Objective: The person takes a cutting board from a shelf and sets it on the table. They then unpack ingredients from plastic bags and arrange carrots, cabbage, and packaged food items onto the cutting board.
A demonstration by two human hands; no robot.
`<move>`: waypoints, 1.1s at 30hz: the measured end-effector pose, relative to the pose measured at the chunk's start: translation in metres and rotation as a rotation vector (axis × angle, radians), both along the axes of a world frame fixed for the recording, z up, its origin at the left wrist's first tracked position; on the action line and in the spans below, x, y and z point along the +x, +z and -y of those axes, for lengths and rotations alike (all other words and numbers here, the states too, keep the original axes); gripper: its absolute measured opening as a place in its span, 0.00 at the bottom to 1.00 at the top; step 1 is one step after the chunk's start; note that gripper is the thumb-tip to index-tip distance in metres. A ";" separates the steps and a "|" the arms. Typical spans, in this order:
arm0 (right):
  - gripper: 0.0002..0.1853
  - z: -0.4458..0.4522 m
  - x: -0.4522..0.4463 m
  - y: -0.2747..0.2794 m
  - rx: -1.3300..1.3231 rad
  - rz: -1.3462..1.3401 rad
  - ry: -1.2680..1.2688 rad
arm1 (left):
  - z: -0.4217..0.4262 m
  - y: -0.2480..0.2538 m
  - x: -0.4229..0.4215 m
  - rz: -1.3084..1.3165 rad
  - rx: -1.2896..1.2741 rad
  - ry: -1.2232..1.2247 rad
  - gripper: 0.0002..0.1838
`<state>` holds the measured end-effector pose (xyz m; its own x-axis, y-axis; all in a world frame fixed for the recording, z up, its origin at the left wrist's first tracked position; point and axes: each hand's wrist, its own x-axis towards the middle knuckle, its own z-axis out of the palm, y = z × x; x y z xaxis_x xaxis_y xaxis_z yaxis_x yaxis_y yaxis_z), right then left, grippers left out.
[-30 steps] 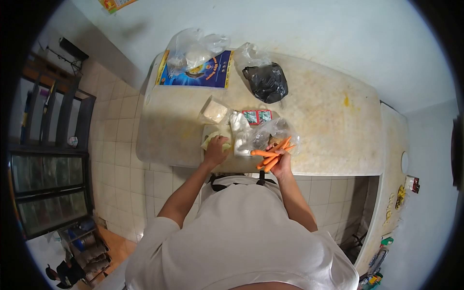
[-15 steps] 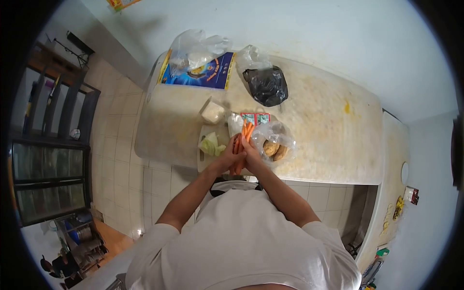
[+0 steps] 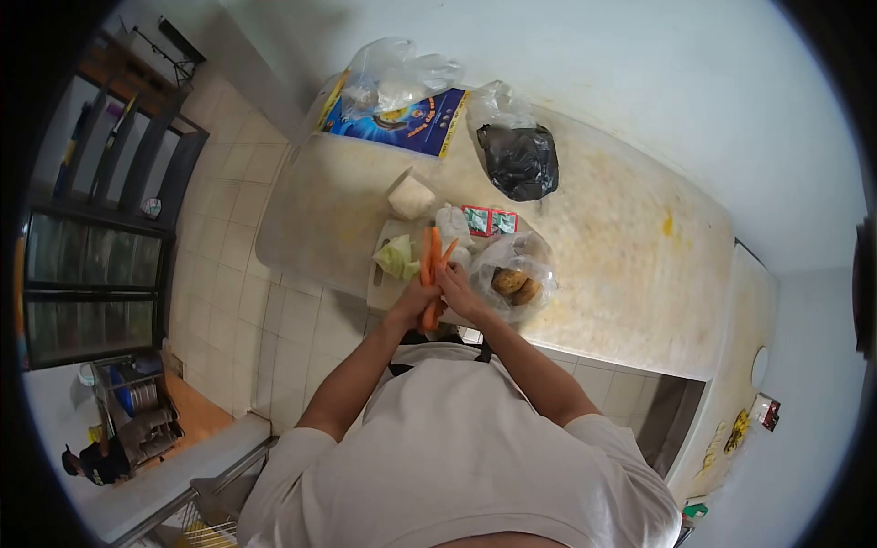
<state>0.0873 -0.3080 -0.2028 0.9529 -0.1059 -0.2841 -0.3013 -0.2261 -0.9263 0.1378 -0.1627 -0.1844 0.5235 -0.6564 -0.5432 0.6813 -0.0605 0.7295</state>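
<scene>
My left hand (image 3: 417, 300) is closed around a bundle of orange carrots (image 3: 430, 256) that point away from me over the table's near edge. My right hand (image 3: 459, 289) grips a thinner carrot (image 3: 449, 251), which leans away from the bundle. Left of the carrots, pale green cabbage pieces (image 3: 396, 258) lie on a white cutting board (image 3: 387, 289). To the right, a clear plastic bag (image 3: 539, 290) holds brown potatoes (image 3: 510, 281). Just beyond the carrots sit a white plastic-wrapped item (image 3: 451, 222) and red-and-green packets (image 3: 491, 221).
A whitish block (image 3: 411, 196) in clear wrap stands behind the board. Farther back are a blue printed sheet (image 3: 425, 128), a clear bag (image 3: 402, 73) and a black plastic bag (image 3: 519, 164). Another person (image 3: 100, 461) is at the far lower left.
The carrots have shifted left and separated: one now angles away in my right hand while the others stay in my left. The whole view has turned slightly.
</scene>
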 end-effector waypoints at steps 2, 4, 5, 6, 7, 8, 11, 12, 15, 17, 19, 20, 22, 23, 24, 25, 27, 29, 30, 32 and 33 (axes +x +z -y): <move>0.35 0.002 -0.001 -0.001 -0.033 0.023 0.012 | -0.002 -0.008 0.002 0.011 0.042 0.050 0.25; 0.31 0.001 -0.002 -0.001 0.044 0.001 -0.080 | 0.002 0.000 0.002 0.145 0.179 0.127 0.26; 0.29 0.001 -0.006 -0.001 -0.010 0.046 -0.117 | 0.003 0.003 0.003 0.211 0.248 0.164 0.27; 0.28 0.002 -0.012 0.010 -0.064 0.089 -0.154 | 0.002 -0.003 0.004 0.325 0.325 0.155 0.27; 0.27 0.003 -0.018 0.021 -0.117 0.132 -0.192 | 0.001 -0.014 0.006 0.439 0.402 0.145 0.28; 0.25 0.004 -0.022 0.031 -0.111 0.113 -0.186 | 0.000 -0.025 0.009 0.552 0.479 0.133 0.28; 0.23 0.007 -0.036 0.046 -0.114 0.083 -0.166 | 0.004 -0.037 0.016 0.590 0.601 0.092 0.34; 0.22 0.008 -0.044 0.046 -0.128 0.091 -0.161 | 0.006 -0.043 0.018 0.646 0.623 0.093 0.36; 0.21 0.002 -0.064 0.040 -0.070 0.007 -0.197 | 0.011 -0.047 0.026 0.698 0.632 0.032 0.41; 0.20 -0.005 -0.073 0.030 -0.034 -0.050 -0.200 | 0.011 -0.036 0.031 0.677 0.613 -0.066 0.44; 0.19 -0.008 -0.081 0.023 -0.039 -0.075 -0.168 | 0.013 -0.076 0.029 0.859 0.694 -0.120 0.47; 0.19 -0.012 -0.084 0.014 -0.064 -0.043 -0.154 | 0.011 -0.096 0.027 0.998 0.765 -0.139 0.49; 0.19 -0.021 -0.085 0.019 -0.069 -0.092 -0.148 | 0.010 -0.100 0.022 1.045 0.775 -0.117 0.50; 0.19 -0.027 -0.084 0.022 -0.075 -0.115 -0.153 | 0.007 -0.101 0.020 1.073 0.774 -0.112 0.50; 0.19 -0.031 -0.084 0.022 -0.092 -0.104 -0.138 | 0.003 -0.084 0.018 1.043 0.778 -0.140 0.46; 0.19 -0.035 -0.084 0.023 -0.094 -0.111 -0.118 | 0.003 -0.087 0.016 1.046 0.796 -0.170 0.44; 0.19 -0.041 -0.082 0.025 -0.100 -0.118 -0.083 | 0.003 -0.092 0.017 1.059 0.828 -0.229 0.41; 0.20 -0.047 -0.085 0.017 -0.179 -0.074 -0.039 | -0.007 -0.080 0.021 1.066 0.863 -0.373 0.36; 0.20 -0.049 -0.088 0.013 -0.211 -0.055 0.004 | -0.012 -0.077 0.021 1.125 0.870 -0.425 0.33; 0.21 -0.055 -0.076 0.000 -0.114 -0.110 0.106 | -0.024 -0.072 0.019 1.301 0.874 -0.503 0.26; 0.22 -0.062 -0.076 -0.013 -0.088 -0.149 0.122 | -0.032 -0.073 0.011 1.409 0.872 -0.538 0.23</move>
<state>0.0113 -0.2463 -0.2157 0.9083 -0.0232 -0.4177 -0.3991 -0.3470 -0.8487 0.1483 -0.1306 -0.2571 0.7067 -0.6888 -0.1612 -0.6196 -0.7127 0.3290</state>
